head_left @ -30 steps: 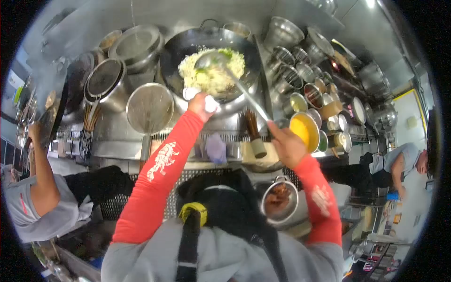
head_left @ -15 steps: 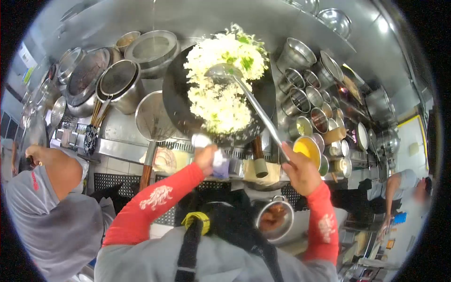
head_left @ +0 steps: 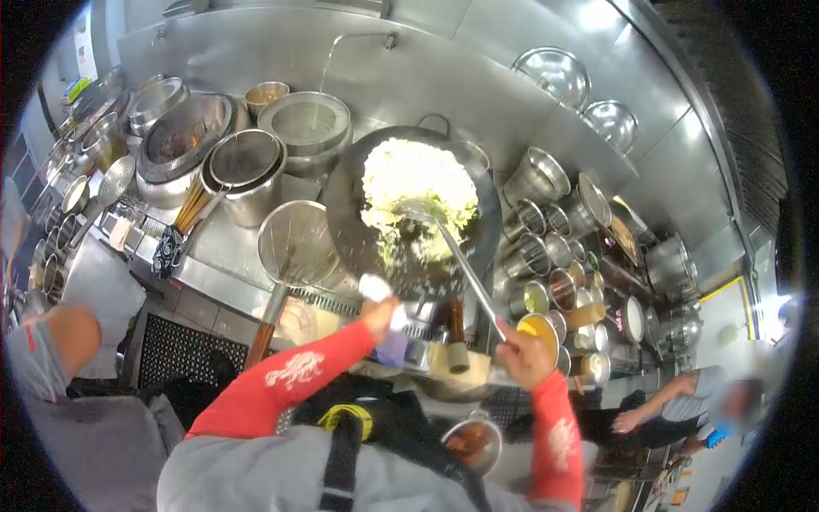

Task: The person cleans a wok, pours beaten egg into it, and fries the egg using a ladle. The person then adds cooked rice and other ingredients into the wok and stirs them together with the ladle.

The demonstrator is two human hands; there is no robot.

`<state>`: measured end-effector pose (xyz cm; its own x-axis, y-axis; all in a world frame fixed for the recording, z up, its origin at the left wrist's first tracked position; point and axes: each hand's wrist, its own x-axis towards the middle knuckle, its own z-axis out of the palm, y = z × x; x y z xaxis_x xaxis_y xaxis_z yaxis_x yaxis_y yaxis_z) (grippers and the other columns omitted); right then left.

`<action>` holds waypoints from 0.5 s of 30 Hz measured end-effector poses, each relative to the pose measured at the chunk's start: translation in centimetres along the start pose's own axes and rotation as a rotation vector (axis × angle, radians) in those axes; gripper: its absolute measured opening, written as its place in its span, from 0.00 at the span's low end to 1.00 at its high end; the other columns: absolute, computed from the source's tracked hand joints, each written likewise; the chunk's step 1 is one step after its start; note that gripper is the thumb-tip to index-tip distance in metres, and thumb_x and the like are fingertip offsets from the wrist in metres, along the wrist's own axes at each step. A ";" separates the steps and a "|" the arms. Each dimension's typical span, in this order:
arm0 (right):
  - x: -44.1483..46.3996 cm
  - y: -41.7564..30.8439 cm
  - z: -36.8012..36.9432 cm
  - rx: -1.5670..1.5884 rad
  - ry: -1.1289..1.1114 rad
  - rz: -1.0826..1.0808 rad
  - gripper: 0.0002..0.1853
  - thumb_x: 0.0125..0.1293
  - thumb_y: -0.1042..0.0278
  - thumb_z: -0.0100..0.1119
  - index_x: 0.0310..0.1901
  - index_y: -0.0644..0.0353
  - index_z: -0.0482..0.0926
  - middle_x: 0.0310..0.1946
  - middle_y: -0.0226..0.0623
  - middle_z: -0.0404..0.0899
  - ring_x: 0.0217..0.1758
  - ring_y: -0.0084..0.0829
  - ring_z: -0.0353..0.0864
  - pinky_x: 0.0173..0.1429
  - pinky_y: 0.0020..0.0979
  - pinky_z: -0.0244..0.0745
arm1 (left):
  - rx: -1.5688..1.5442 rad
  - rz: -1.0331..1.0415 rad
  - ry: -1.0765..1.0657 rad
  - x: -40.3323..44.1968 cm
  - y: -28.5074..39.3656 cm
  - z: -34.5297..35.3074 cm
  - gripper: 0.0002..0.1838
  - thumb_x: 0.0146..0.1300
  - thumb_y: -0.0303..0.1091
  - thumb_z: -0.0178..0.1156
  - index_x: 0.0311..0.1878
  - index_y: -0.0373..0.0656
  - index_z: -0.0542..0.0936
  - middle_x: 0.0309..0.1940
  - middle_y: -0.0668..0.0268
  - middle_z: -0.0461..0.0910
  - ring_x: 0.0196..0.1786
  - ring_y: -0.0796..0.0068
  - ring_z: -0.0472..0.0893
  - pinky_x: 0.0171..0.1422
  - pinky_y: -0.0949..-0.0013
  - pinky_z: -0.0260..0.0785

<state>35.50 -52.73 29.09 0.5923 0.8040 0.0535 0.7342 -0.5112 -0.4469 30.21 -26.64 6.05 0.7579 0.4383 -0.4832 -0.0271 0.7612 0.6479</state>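
A large dark wok point(head_left: 345, 226) stands on the range in front of me. A pale heap of fried rice point(head_left: 418, 175) with bits of green lies in it, and loose grains show near the front. My left hand point(head_left: 378, 320) is closed round a white cloth point(head_left: 373, 288) at the wok's near edge; the grip under the cloth is hidden. My right hand point(head_left: 526, 354) is wrapped round the handle of a long metal ladle point(head_left: 467, 273). The ladle's bowl reaches into the rice.
A wood-handled strainer point(head_left: 299, 243) lies left of the wok, near a lidded pot point(head_left: 246, 166). Several metal containers point(head_left: 546, 256) and a yellow-filled bowl point(head_left: 538, 331) stand to the right. Water runs from a tap point(head_left: 390, 40) behind. Other people are at both sides.
The rice, tossed up and spread across the wok before, now sits in a tighter heap. My view has shifted, showing more back wall. Both hands keep their holds.
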 end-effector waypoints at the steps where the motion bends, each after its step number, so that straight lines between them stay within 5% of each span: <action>1: -1.0 0.0 0.8 0.121 0.049 0.076 0.27 0.58 0.73 0.59 0.62 0.59 0.69 0.23 0.41 0.76 0.20 0.29 0.74 0.26 0.31 0.70 | -0.005 -0.019 0.011 -0.9 0.1 -0.6 0.07 0.59 0.25 0.51 0.42 0.38 0.71 0.27 0.60 0.75 0.26 0.61 0.79 0.25 0.57 0.76; 3: -2.8 -3.8 -0.2 0.715 0.008 0.536 0.26 0.59 0.77 0.57 0.62 0.59 0.70 0.23 0.34 0.76 0.19 0.23 0.73 0.22 0.26 0.70 | -0.046 0.047 -0.020 -1.5 2.8 1.2 0.06 0.59 0.25 0.51 0.40 0.37 0.71 0.27 0.59 0.75 0.25 0.61 0.79 0.25 0.57 0.76; 7: -1.7 -6.1 0.6 1.409 0.113 0.384 0.25 0.66 0.57 0.53 0.62 0.59 0.67 0.34 0.44 0.78 0.17 0.25 0.72 0.19 0.22 0.67 | 0.015 0.053 -0.089 3.6 6.3 2.7 0.07 0.56 0.26 0.52 0.34 0.31 0.72 0.27 0.57 0.75 0.23 0.62 0.78 0.23 0.57 0.75; 9: 0.2 -4.4 1.5 1.726 0.084 0.107 0.40 0.63 0.34 0.46 0.65 0.61 0.62 0.47 0.53 0.75 0.25 0.32 0.76 0.23 0.28 0.73 | -0.048 0.008 -0.050 3.1 8.4 4.6 0.08 0.56 0.27 0.53 0.34 0.31 0.72 0.26 0.58 0.75 0.23 0.62 0.78 0.23 0.58 0.74; 12: 4.9 -5.6 -0.9 1.754 0.375 -0.166 0.47 0.58 0.30 0.49 0.69 0.59 0.51 0.51 0.54 0.73 0.29 0.37 0.80 0.31 0.35 0.80 | -0.048 0.024 -0.041 6.0 7.5 4.5 0.08 0.56 0.27 0.54 0.34 0.31 0.72 0.26 0.58 0.75 0.22 0.63 0.78 0.21 0.58 0.72; 13: 6.5 -2.3 -1.4 1.469 0.440 -0.209 0.41 0.59 0.37 0.56 0.63 0.63 0.61 0.44 0.48 0.76 0.31 0.33 0.78 0.28 0.31 0.77 | -0.016 0.019 -0.030 7.0 6.8 4.2 0.08 0.56 0.27 0.54 0.35 0.31 0.72 0.25 0.58 0.75 0.22 0.63 0.78 0.21 0.58 0.72; 15: 10.5 -1.2 -3.7 0.685 0.766 0.220 0.25 0.62 0.50 0.59 0.50 0.64 0.74 0.34 0.40 0.78 0.36 0.27 0.76 0.26 0.28 0.73 | 0.045 0.031 -0.048 11.4 3.9 2.8 0.07 0.57 0.28 0.54 0.36 0.33 0.72 0.24 0.60 0.75 0.20 0.63 0.77 0.19 0.57 0.72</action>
<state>42.07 -44.77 33.45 0.9170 0.1851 0.3533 0.3816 -0.1493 -0.9122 40.56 -20.04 4.75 0.7877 0.4368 -0.4345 -0.0221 0.7248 0.6886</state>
